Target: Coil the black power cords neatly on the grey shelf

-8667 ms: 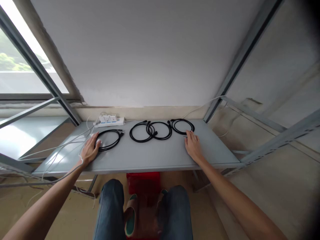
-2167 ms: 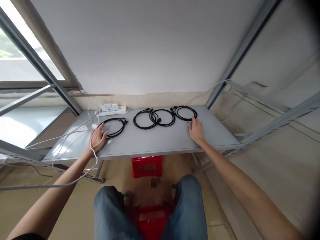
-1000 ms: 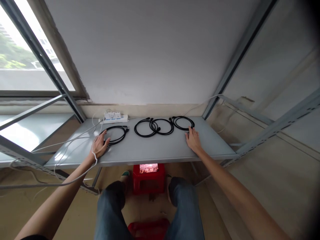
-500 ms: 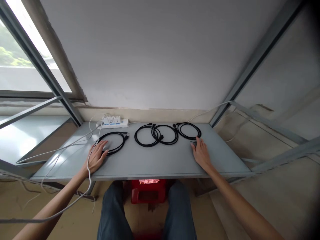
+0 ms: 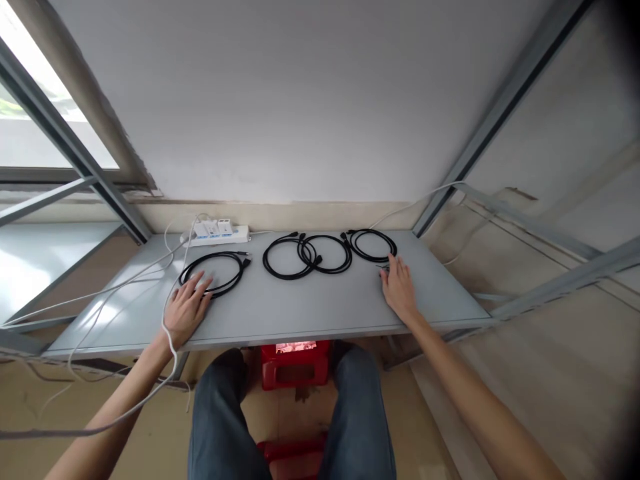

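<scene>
My left hand (image 5: 187, 312) lies palm down with fingers spread, its fingertips over the near-left edge of a coiled black cable (image 5: 231, 254). It does not grip the coil. My right hand (image 5: 399, 288) rests flat on the grey tabletop (image 5: 305, 310), fingers extended. Small dark wire-like pieces (image 5: 384, 268) show beside its index finger; what they are, I cannot tell. Just beyond those fingertips is another black cable coil (image 5: 373, 259). In the middle, a black cable coil (image 5: 274, 272) and a second coil (image 5: 334, 271) overlap.
A white power strip (image 5: 235, 235) with plugs sits at the back left. White cords (image 5: 171, 339) run from it past my left forearm. Metal posts (image 5: 450, 173) frame the table at both sides. A red stool (image 5: 295, 373) stands below, between my knees.
The view has tilted slightly downward, so everything appears higher. My left hand has drawn back a little from the left coil, uncovering more of it. My right hand stays in place.
</scene>
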A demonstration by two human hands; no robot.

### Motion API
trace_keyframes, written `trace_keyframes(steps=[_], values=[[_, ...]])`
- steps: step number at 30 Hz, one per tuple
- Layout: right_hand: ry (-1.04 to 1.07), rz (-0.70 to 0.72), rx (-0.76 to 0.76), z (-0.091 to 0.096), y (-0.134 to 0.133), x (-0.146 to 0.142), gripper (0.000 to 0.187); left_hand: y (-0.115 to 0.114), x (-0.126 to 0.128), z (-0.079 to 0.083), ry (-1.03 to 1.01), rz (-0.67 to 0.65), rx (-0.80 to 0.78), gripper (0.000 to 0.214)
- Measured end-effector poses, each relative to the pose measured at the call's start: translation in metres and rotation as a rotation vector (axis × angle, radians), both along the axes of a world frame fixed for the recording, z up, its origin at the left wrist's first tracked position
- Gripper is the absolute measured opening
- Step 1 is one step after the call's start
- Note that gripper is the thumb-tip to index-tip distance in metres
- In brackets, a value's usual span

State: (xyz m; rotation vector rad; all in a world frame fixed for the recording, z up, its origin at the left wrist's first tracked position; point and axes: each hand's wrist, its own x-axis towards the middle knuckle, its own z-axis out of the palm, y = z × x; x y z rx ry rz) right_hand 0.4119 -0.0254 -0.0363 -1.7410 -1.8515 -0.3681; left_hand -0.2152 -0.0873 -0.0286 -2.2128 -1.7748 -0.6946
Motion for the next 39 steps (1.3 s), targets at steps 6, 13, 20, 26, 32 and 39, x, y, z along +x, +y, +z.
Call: trace_keyframes(steps=[6,13,20,26,32,39], values=[[-0.033,-0.008,0.017,0.005,-0.002,-0.004,0.061,-0.022,0.016,-0.005,0.014,0.027,0.103,0.049],[-0.063,0.01,0.044,0.006,-0.002,-0.005,0.056,-0.002,0.012,0.005,0.079,-0.136,-0.082,0.039],[-0.083,0.03,0.095,0.006,-0.003,-0.006,0.054,-0.003,0.057,0.026,0.147,-0.051,-0.273,0.032],[-0.051,0.019,0.094,0.009,-0.004,-0.008,0.055,0.021,0.107,0.041,-0.056,0.182,0.046,0.037],[0.141,-0.168,0.115,0.01,-0.006,0.004,0.073,0.055,0.193,0.062,0.003,-0.186,-0.011,0.037],[0.141,-0.209,-0.004,0.01,-0.005,0.008,0.036,0.068,0.235,0.038,0.214,-0.337,-0.231,0.034]])
